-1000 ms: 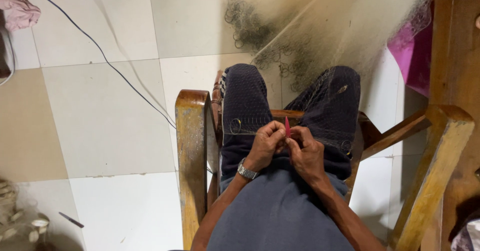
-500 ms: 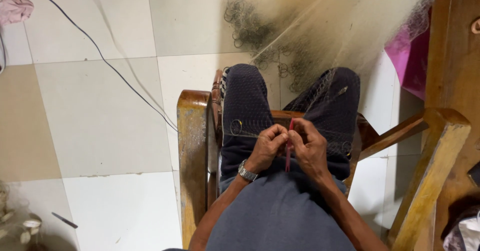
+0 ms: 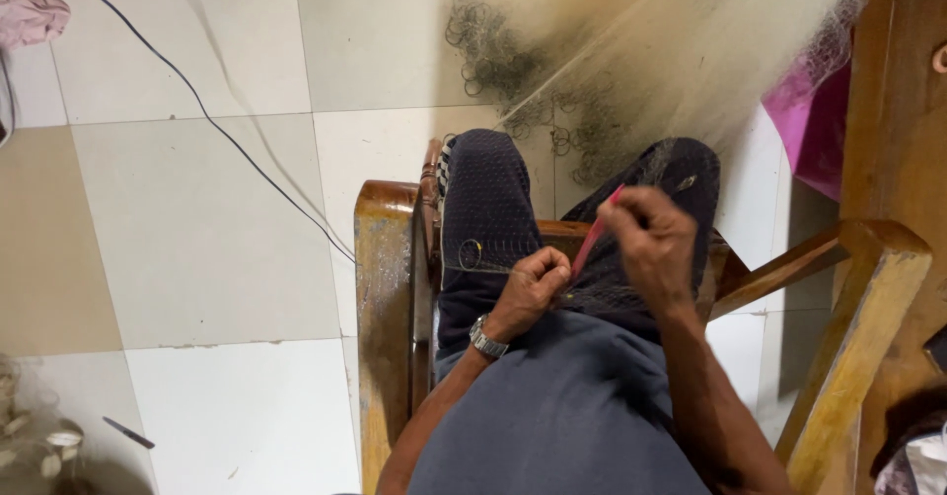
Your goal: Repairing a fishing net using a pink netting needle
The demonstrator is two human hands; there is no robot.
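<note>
A: Tiled floor [image 3: 197,239], pale squares and one tan square at left; a dark cable [image 3: 237,145] runs diagonally from the upper left of the frame toward centre. Person sits in a wooden chair [image 3: 380,288], seen from above, knees in dark trousers [image 3: 483,209].

B: Hands?

A: Left hand [image 3: 533,288] sits lower centre, wrist wearing a watch [image 3: 485,338], fingers pinched together on fine net strands above the lap. Right hand [image 3: 651,244] is up and to the right of it, fingers closed around a slim pink-red netting needle [image 3: 595,237].

B: Orientation of the needle?

A: Long axis runs diagonally — upper end near the right hand's fingertips, lower end pointing down-left toward the left hand's pinch. The lower tip ends just beside the left knuckles; whether it touches them cannot be told.

B: And the net?

A: Pale translucent fishing net [image 3: 641,71] fans from the lap toward the upper right of the frame, with a dark cluster of small rings [image 3: 503,61] along its edge at top centre. One ring [image 3: 471,254] lies on the left thigh, just left of the left hand.

B: Nearer hand to the working point?

A: Left — it already holds the mesh. Needle lies up-right of that pinch.

B: Surroundings?

A: Magenta cloth [image 3: 804,130] at right, pinkish bundle [image 3: 30,12] in the upper left corner.
</note>
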